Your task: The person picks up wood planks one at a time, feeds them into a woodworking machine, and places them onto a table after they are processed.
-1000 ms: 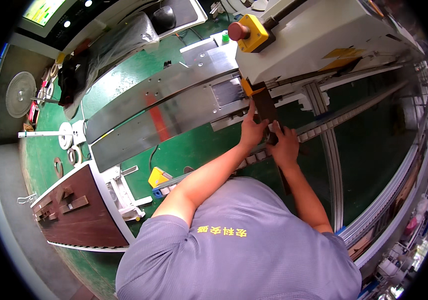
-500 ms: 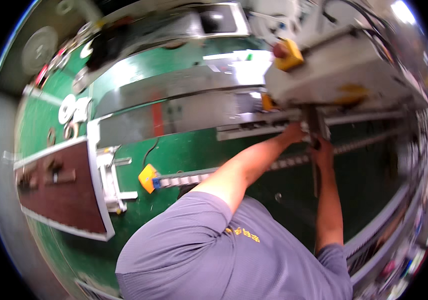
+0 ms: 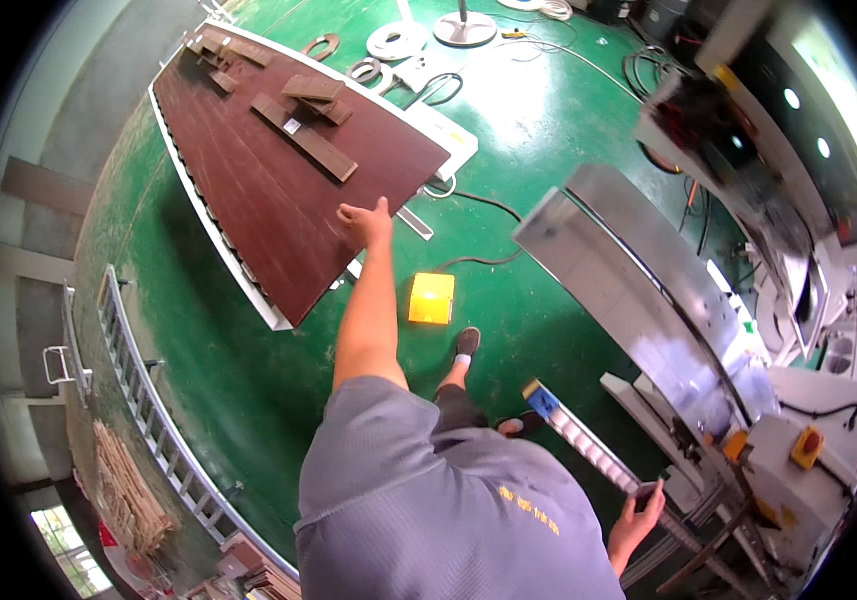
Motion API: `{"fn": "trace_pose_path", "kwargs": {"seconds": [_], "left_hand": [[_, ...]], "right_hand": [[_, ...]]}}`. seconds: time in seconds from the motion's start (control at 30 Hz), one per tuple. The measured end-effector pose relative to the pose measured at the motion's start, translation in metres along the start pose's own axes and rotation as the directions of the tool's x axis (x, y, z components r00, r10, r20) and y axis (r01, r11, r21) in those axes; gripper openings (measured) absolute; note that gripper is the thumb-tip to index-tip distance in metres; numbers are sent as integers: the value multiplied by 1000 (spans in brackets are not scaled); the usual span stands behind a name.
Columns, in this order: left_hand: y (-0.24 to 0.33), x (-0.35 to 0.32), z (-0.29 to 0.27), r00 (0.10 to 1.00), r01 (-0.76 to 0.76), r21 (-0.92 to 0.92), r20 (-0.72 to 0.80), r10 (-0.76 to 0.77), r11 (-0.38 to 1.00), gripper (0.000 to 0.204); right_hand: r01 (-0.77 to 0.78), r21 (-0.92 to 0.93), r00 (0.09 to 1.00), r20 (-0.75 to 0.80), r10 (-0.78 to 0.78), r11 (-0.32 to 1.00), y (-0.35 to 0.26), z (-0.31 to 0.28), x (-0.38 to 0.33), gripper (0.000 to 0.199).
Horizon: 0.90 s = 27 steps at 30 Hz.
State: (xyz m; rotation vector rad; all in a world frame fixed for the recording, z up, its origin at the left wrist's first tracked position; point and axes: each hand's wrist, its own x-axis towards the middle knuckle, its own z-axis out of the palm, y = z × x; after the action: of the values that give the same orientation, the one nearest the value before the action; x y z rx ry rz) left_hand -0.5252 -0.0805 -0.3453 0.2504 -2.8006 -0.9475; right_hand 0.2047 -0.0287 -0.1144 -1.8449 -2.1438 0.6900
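My left hand [image 3: 366,220] reaches out over the near corner of a dark red-brown table [image 3: 288,230] with a white frame. Its fingers are apart and nothing is in them. Down at the lower right, my right hand [image 3: 634,522] is closed around a small dark brown piece [image 3: 645,491], of which only the end shows. That hand is beside a roller conveyor [image 3: 588,446] with a blue end. On the table lie several brown strips, among them a long brown strip [image 3: 305,138] and a short stack of brown pieces [image 3: 316,92].
A yellow foot pedal box [image 3: 431,298] with a cable lies on the green floor. To the right stands a machine with metal bed plates [image 3: 638,290] and a red button on a yellow box [image 3: 807,446]. A grey roller track [image 3: 163,410] curves along the left.
My view has swung left toward the brown table. My hands, together at the machine before, are now apart: the left over the table corner, the right low beside the conveyor.
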Motion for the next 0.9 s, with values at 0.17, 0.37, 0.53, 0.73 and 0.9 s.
{"fn": "trace_pose_path", "kwargs": {"seconds": [0.17, 0.37, 0.53, 0.73, 0.9], "left_hand": [[45, 81, 44, 972, 191, 207, 95, -214, 960, 121], [7, 115, 47, 975, 119, 45, -192, -108, 992, 75], [-98, 51, -39, 942, -26, -93, -337, -7, 995, 67], [-152, 20, -248, 951, -68, -773, -242, -194, 631, 54], [-104, 72, -388, 919, -324, -758, -394, -2, 566, 36]], "right_hand": [[64, -19, 966, 252, -57, 998, -116, 43, 30, 69], [73, -40, 887, 460, -47, 997, -195, 62, 67, 68], [261, 27, 888, 385, -251, 965, -219, 74, 96, 68], [396, 108, 836, 369, -407, 912, -237, 82, 126, 65], [427, 261, 764, 408, -500, 866, -276, 75, 137, 64]]}}
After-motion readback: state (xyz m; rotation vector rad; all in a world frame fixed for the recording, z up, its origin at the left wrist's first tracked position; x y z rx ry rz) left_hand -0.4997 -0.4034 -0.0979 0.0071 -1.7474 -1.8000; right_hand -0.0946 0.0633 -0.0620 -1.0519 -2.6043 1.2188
